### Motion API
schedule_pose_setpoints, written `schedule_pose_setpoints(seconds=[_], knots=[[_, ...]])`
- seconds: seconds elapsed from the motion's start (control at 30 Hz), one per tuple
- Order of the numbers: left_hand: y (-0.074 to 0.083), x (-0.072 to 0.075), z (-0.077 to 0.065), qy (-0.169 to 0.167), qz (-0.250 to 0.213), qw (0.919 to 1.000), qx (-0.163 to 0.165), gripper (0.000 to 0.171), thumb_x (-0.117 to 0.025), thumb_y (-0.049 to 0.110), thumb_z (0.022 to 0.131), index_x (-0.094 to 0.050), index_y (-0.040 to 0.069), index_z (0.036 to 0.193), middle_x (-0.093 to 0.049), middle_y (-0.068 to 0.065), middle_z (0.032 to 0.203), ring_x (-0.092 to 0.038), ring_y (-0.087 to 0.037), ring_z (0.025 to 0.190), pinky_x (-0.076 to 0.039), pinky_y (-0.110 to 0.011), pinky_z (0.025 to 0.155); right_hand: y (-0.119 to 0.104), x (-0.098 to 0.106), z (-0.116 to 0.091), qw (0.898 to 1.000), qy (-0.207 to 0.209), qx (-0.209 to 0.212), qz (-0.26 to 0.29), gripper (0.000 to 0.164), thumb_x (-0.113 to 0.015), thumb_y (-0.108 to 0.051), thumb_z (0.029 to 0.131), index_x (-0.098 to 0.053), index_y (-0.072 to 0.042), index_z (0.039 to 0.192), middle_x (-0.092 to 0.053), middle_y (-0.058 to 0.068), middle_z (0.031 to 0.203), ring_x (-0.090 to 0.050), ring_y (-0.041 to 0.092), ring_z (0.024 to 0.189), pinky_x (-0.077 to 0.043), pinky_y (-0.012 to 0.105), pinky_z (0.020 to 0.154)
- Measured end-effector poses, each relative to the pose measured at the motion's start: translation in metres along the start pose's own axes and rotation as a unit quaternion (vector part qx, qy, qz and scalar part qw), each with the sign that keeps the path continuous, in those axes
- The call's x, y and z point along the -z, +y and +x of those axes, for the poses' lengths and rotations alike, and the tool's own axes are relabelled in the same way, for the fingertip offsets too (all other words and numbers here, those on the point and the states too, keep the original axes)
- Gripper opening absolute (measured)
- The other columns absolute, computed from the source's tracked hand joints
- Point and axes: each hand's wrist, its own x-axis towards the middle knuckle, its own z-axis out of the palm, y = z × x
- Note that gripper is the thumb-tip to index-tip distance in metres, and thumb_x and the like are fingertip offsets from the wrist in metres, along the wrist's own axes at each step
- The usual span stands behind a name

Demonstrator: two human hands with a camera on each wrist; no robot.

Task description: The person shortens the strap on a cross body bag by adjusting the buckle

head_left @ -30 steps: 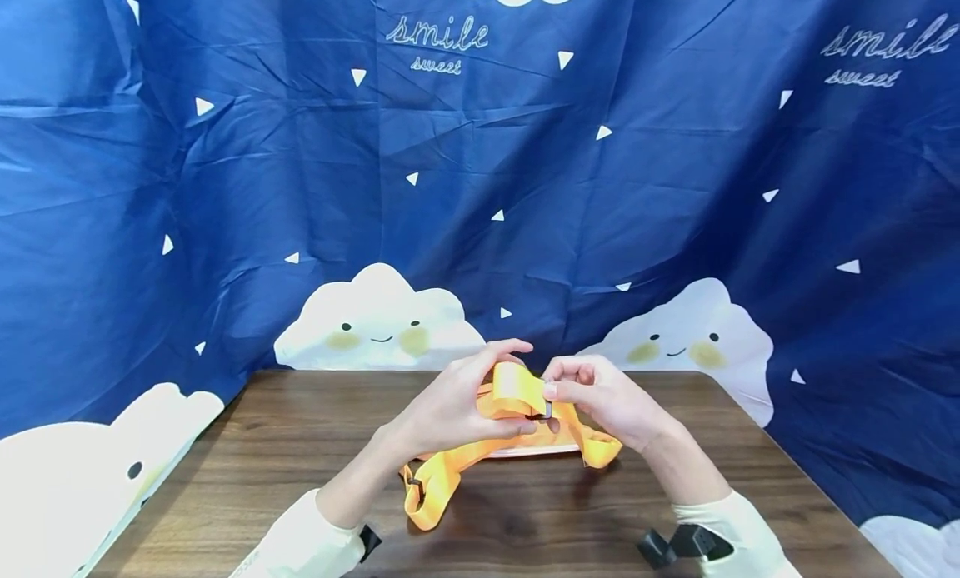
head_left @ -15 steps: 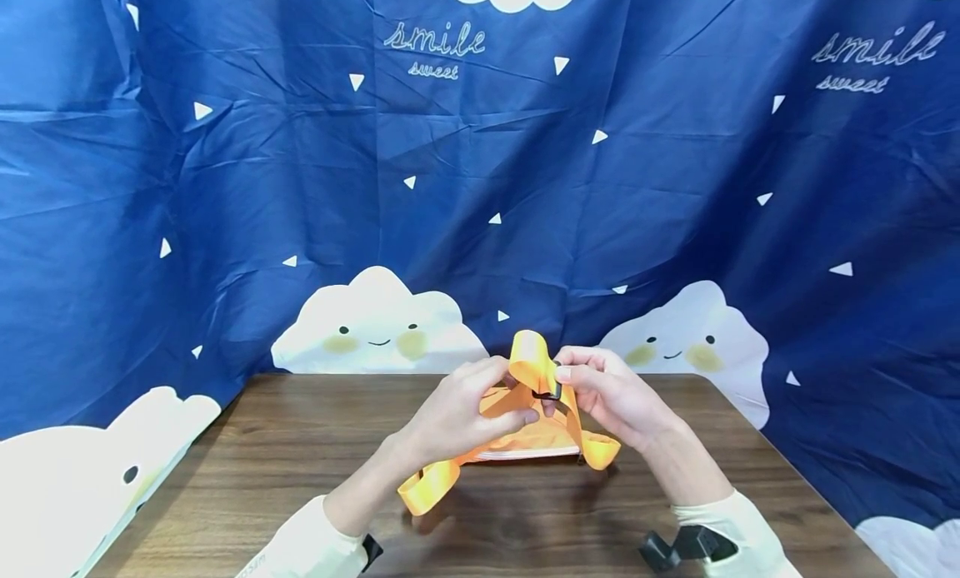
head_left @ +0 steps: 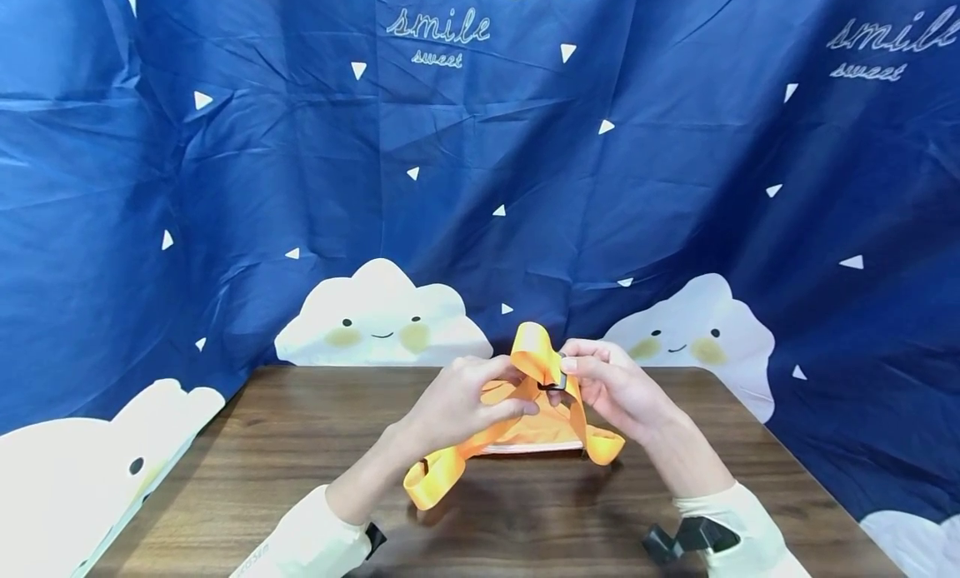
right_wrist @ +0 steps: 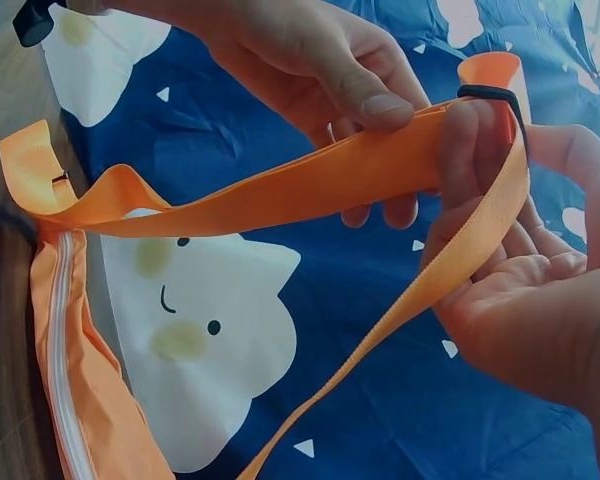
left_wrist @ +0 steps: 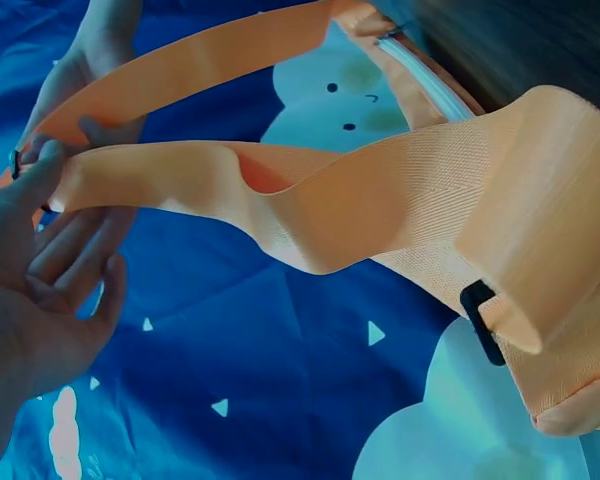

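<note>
An orange bag (head_left: 543,426) with a white zipper (right_wrist: 65,340) lies on the table, partly hidden behind my hands. Its wide webbing strap is raised between them, and a loop of strap (head_left: 531,349) stands up above the fingers. My left hand (head_left: 461,407) holds the doubled strap (right_wrist: 280,190) between thumb and fingers. At the black slide buckle (right_wrist: 490,95), my right hand (head_left: 626,391) pinches the strap, with fingers curled behind it. Another strap loop (head_left: 435,478) hangs at the bag's left, and a second buckle (left_wrist: 482,322) shows there.
A brown wooden table (head_left: 300,445) carries the bag. Behind it hangs a blue cloth (head_left: 450,170) printed with clouds and white triangles. Black camera mounts (head_left: 678,540) sit on the wrists, over white sleeves (head_left: 311,536).
The strap loop and buckle have risen and shifted slightly right. My left fingers, spread over the loop before, are now lower beside the strap. The bag's left strap loop has shifted.
</note>
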Motion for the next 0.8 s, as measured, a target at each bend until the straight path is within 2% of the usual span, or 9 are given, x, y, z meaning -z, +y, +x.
schedule_pose_setpoints(seconds=[0.17, 0.5, 0.8], knots=[[-0.0017, 0.0003, 0.0005, -0.013, 0.0, 0.9999, 0.01, 0.035, -0.085, 0.031, 0.086, -0.073, 0.012, 0.113, -0.075, 0.005, 0.104, -0.068, -0.005, 0.099, -0.051, -0.02, 0.087, 0.0021, 0.0013, 0.0015, 1.0, 0.008, 0.002, 0.01, 0.025, -0.046, -0.002, 0.102, -0.069, -0.005, 0.093, -0.069, 0.008, 0.088, -0.067, 0.022, 0.076, -0.052, 0.032, 0.075], [-0.001, 0.0037, 0.0013, -0.029, 0.023, 0.9988, 0.031, 0.037, -0.087, 0.033, 0.083, -0.075, 0.01, 0.11, -0.075, 0.002, 0.1, -0.07, -0.011, 0.095, -0.052, -0.021, 0.083, 0.0016, 0.0034, 0.0035, 0.999, 0.027, 0.003, 0.019, 0.025, -0.048, 0.0, 0.1, -0.07, -0.006, 0.091, -0.069, 0.005, 0.085, -0.066, 0.018, 0.072, -0.053, 0.03, 0.072], [0.0023, 0.0028, 0.0002, -0.046, 0.032, 0.9964, 0.064, 0.035, -0.087, 0.033, 0.084, -0.074, 0.013, 0.109, -0.075, 0.003, 0.1, -0.07, -0.008, 0.094, -0.053, -0.021, 0.082, 0.0045, 0.0019, 0.0013, 0.999, 0.042, -0.005, 0.015, 0.026, -0.048, -0.001, 0.099, -0.07, -0.006, 0.088, -0.07, 0.006, 0.083, -0.065, 0.02, 0.07, -0.053, 0.03, 0.069]])
